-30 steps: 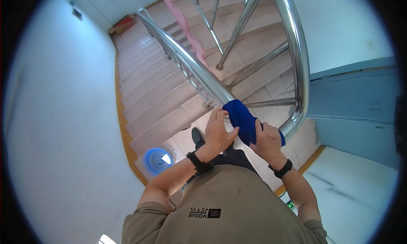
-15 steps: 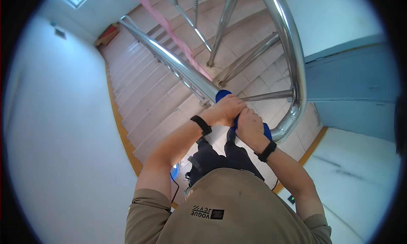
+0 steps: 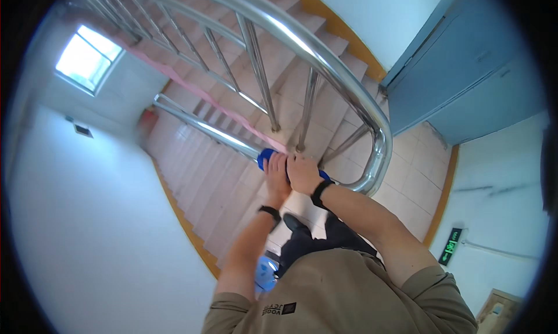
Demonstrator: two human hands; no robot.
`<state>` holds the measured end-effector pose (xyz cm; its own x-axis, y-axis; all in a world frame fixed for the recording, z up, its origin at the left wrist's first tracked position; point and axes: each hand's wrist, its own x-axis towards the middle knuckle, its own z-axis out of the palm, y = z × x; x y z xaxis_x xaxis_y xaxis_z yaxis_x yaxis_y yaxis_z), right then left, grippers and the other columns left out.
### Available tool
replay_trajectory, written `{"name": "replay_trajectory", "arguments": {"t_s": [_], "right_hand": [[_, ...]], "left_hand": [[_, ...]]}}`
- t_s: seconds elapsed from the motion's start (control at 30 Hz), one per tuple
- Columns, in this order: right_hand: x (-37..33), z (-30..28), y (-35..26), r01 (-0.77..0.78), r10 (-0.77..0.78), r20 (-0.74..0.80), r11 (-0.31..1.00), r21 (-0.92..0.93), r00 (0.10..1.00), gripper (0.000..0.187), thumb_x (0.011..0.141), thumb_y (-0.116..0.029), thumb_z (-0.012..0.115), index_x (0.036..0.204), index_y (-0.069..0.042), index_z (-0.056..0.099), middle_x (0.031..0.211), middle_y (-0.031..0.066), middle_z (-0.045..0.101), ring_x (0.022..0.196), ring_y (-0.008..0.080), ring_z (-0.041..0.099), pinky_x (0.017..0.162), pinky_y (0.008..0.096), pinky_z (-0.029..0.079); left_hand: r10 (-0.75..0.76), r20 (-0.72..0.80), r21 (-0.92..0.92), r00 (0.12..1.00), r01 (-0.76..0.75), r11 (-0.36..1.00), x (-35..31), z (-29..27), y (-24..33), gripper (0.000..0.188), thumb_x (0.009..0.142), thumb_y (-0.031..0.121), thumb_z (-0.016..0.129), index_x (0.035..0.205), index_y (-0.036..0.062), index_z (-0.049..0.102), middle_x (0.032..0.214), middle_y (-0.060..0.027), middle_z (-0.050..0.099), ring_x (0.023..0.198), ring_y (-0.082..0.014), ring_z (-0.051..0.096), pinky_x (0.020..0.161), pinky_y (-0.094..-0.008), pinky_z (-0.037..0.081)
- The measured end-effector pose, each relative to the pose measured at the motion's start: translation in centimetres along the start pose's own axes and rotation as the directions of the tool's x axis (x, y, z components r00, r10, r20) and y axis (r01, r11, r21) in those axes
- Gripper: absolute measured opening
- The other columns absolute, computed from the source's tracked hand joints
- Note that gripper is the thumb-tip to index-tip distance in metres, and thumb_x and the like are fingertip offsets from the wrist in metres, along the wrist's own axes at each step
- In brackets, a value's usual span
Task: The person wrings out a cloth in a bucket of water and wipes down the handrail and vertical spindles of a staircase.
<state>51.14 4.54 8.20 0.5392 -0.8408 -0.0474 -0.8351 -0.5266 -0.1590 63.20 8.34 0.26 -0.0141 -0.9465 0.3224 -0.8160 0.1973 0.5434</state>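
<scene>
A blue cloth (image 3: 265,156) is wrapped round the shiny metal handrail (image 3: 224,134), close to where the rail bends round at its near end. My left hand (image 3: 277,176) lies closed over the cloth, on the side leading down the rail. Right beside it, my right hand (image 3: 303,174) also grips the cloth, nearer the bend (image 3: 379,151). The two hands nearly touch. Parts of the cloth under my fingers and palms are hidden. Both wrists wear black bands.
Tiled stairs (image 3: 200,180) run down at the left; more steps (image 3: 337,46) rise at the top. Metal balusters (image 3: 256,72) stand ahead, a pink strip (image 3: 203,96) alongside. A blue bucket (image 3: 266,276) sits by my legs. A grey-blue door (image 3: 453,67) and a green sign (image 3: 450,247) are at right.
The view has swung, bringing the window, bucket and green sign further in. My hands and the cloth have shifted slightly along the rail, away from the bend.
</scene>
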Motion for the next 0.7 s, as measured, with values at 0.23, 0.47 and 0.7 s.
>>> {"name": "replay_trajectory", "arguments": {"t_s": [0.23,0.47,0.7], "right_hand": [[-6.7,-4.7,2.4,0.136,-0.114,0.162,0.982,-0.128,0.98,0.082,0.074,-0.033,0.08,0.139,0.002,0.042,0.115,0.0271,0.06,0.098,0.0389,0.066,0.068,0.0504,0.059],[-14.0,-11.2,5.1,0.235,-0.222,0.087,0.956,-0.179,0.971,0.083,0.063,-0.038,0.088,0.126,0.002,0.052,0.105,0.0166,0.059,0.101,0.031,0.061,0.091,0.0429,0.047],[-15.0,-10.3,12.0,0.439,-0.413,-0.325,0.898,0.009,0.851,0.074,0.067,-0.052,0.084,0.117,-0.002,0.062,0.116,0.0166,0.061,0.112,0.037,0.057,0.103,0.0502,0.042]], "left_hand": [[0.025,0.136,-0.057,0.99,-0.017,0.998,-1.9,-2.8,5.4,0.099,0.06,0.026,0.088,0.147,0.0086,0.044,0.153,-0.0177,0.042,0.148,-0.0414,0.03,0.12,-0.0632,0.017],[0.326,0.275,-0.247,0.905,-0.261,0.933,0.0,-4.7,12.4,0.078,0.061,0.026,0.084,0.13,0.0062,0.055,0.127,-0.0153,0.058,0.129,-0.0363,0.05,0.115,-0.0529,0.029],[0.498,0.461,-0.436,0.735,-0.301,0.848,3.7,-4.2,14.4,0.065,0.064,0.031,0.083,0.116,0.0029,0.056,0.103,-0.0185,0.062,0.101,-0.0393,0.06,0.093,-0.0459,0.046]]}}
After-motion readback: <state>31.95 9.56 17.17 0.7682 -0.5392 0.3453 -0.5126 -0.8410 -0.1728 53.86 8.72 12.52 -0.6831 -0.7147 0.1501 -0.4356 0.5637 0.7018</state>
